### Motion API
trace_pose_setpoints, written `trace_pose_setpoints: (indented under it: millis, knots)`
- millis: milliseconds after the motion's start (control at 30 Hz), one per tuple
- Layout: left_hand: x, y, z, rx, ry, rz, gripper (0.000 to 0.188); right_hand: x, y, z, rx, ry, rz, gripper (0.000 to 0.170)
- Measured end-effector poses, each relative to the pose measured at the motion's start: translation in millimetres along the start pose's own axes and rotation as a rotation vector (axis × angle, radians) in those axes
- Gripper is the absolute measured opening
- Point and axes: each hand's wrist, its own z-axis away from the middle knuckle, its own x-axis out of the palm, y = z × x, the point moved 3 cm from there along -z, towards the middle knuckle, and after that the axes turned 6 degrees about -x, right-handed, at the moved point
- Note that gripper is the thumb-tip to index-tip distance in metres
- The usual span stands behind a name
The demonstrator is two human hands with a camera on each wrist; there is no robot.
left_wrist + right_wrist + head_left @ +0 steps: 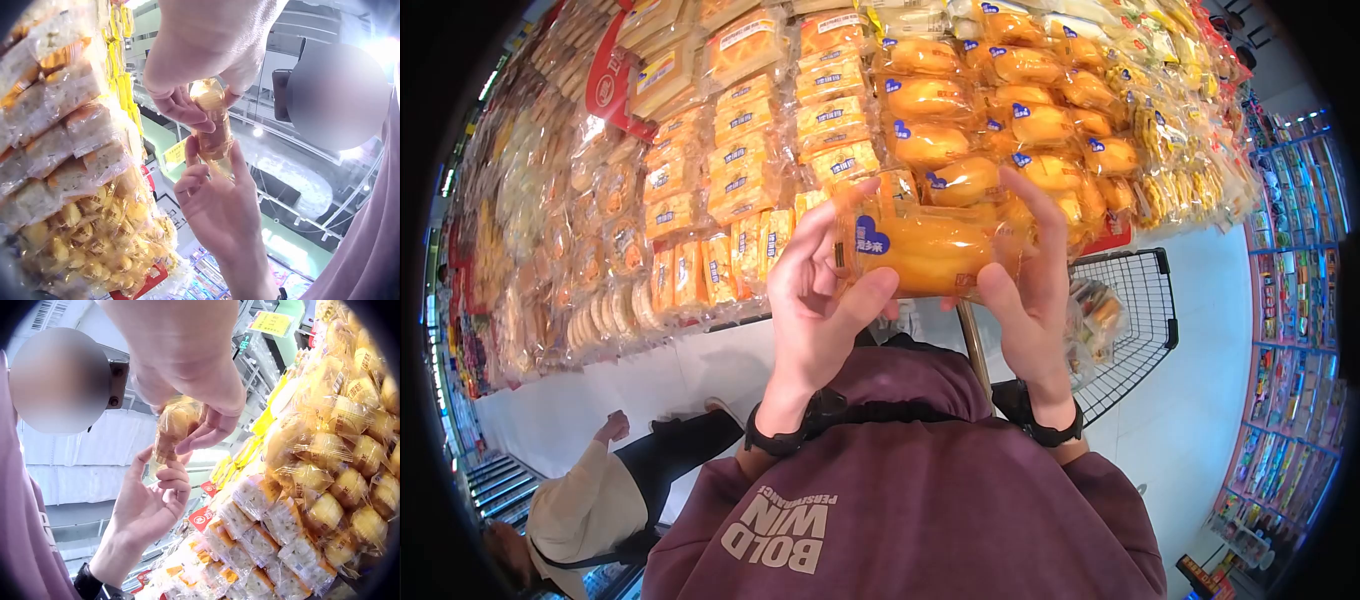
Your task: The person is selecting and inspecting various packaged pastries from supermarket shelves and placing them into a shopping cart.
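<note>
A bread roll in clear wrapping, with a blue heart label at its left end, is held level in front of the chest. My left hand grips the left end, thumb on the near side and fingers behind. At the other end my right hand pinches the wrapping between thumb and fingers. From below, the left wrist view shows the roll's browned underside between both hands. In the right wrist view the fingers of both hands curl at the pack. Similar wrapped rolls lie in rows just beyond.
Wrapped square cakes fill the display left of the rolls. A black wire shopping cart with packages stands at the right. Another person is at the lower left. Stocked shelves line the far right.
</note>
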Motion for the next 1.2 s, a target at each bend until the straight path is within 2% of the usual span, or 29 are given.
trace_pose_setpoints:
  millis: [100, 200, 267, 367, 467, 567, 667, 733, 833, 867, 1000, 1100, 1200]
  knots:
    - [1, 0, -1, -0.06, -0.03, -0.014, 0.062, -5, 8, 1, -0.187, -0.094, 0.215, 0.086]
    - [6, 1, -1, -0.063, -0.016, -0.039, 0.061, -4, 6, 0, -0.316, -0.141, 0.36, 0.083]
    - [9, 1, -3, -0.062, -0.034, -0.032, 0.06, -9, 8, 1, -0.283, -0.121, 0.429, 0.077]
    - [6, -3, -3, -0.063, -0.089, -0.004, 0.062, -11, 5, 0, -0.221, -0.062, 0.426, 0.058]
    - [5, -6, -5, -0.053, -0.104, -0.007, 0.063, -10, 6, 5, 0.005, 0.004, 0.288, 0.048]
    - [4, -7, -4, -0.075, -0.102, -0.02, 0.062, -9, 8, 6, 0.072, 0.063, 0.148, 0.042]
    - [7, -6, -3, -0.092, -0.106, 0.007, 0.058, -10, 7, 6, 0.081, 0.071, 0.167, 0.043]
    - [9, -5, -4, -0.102, -0.126, 0.078, 0.052, -13, 8, 4, -0.084, 0.021, 0.29, 0.045]
    - [9, -7, -2, -0.148, -0.098, -0.161, 0.049, -22, 1, 3, -0.254, -0.084, 0.59, 0.048]
    - [10, -7, -2, -0.2, -0.08, -0.168, 0.053, -23, -2, 1, -0.319, -0.102, 0.657, 0.049]
    - [12, -16, -1, -0.072, -0.07, -0.285, 0.055, -24, -21, -2, -0.407, -0.23, 0.99, 0.05]
    - [10, -19, -5, 0.045, -0.087, -0.479, 0.057, -19, -27, -8, -0.459, -0.37, 1.212, 0.051]
    - [11, -18, -6, 0.057, 0.016, -0.482, 0.071, -17, -28, -24, -0.522, -0.452, 1.227, 0.049]
